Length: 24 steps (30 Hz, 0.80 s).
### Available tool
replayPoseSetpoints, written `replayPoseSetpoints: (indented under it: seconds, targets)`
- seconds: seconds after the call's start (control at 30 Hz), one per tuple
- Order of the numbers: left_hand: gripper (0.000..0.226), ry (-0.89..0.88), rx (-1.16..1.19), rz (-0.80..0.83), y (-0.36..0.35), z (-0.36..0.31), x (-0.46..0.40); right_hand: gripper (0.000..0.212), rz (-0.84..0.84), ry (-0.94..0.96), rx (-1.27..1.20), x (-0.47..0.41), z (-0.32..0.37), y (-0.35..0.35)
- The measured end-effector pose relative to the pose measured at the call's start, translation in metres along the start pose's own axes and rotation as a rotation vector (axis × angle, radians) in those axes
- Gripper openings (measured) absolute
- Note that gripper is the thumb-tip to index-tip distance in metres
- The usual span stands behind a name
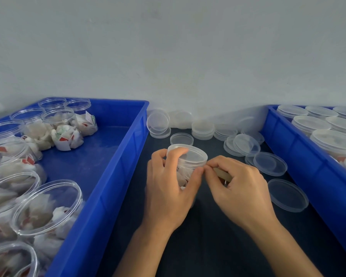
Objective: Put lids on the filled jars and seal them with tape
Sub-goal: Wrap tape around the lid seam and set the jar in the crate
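Jar [185, 168] stands upright on the dark mat [208, 236] between the two blue crates, its axis vertical and its lidded mouth facing up. I see my left hand [169, 188] wrapped round its near side, fingers curled over the wall and the forefinger hooked onto the lid [190, 153]. My right hand [240, 188] sits just beside it, thumb and forefinger pinched together at the jar's right edge, right under the lid rim, and its curled fingers hold a brownish roll of tape [222, 173], mostly covered by the hand. I cannot make out any clear strip between the roll and the jar.

The jar is transparent plastic, round and smooth, with white wrapped packets showing through its wall; its base is hidden behind my left hand. Loose lids [270, 163], thin translucent discs with shallow rims, lie scattered and stacked on the mat beyond and to the right. The left crate [112, 176] holds open jars [48, 206] stuffed with white packets bearing red marks, several cut off by the frame edge. The right crate [300, 166] holds lidded jars [334, 142], only partly in view.
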<state>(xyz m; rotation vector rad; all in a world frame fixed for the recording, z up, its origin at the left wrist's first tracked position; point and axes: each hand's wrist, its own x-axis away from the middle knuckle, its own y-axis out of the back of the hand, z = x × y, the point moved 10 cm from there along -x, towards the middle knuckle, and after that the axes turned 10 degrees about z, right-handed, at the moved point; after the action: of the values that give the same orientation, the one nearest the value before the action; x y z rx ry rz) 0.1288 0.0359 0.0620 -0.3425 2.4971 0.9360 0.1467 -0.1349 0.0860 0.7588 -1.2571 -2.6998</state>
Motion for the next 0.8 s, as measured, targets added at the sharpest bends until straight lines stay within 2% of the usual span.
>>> replayPoseSetpoints:
  seconds: [0.2,0.4,0.5,0.8]
  targets:
    - [0.055,-0.002,-0.038,0.000,0.002,-0.003,-0.001,0.013,-0.008,0.015,0.029,0.001,0.006,0.001]
    - [0.051,-0.036,-0.044,-0.024,0.004,-0.001,0.000,0.024,-0.001,0.049,0.175,0.002,0.017,0.001]
    - [0.050,-0.044,0.008,0.003,0.001,0.001,-0.001,0.031,0.016,0.048,0.232,0.001,0.018,0.003]
    - [0.043,0.005,0.196,0.101,-0.005,0.008,-0.006,0.034,-0.010,0.121,0.330,-0.001,0.022,0.011]
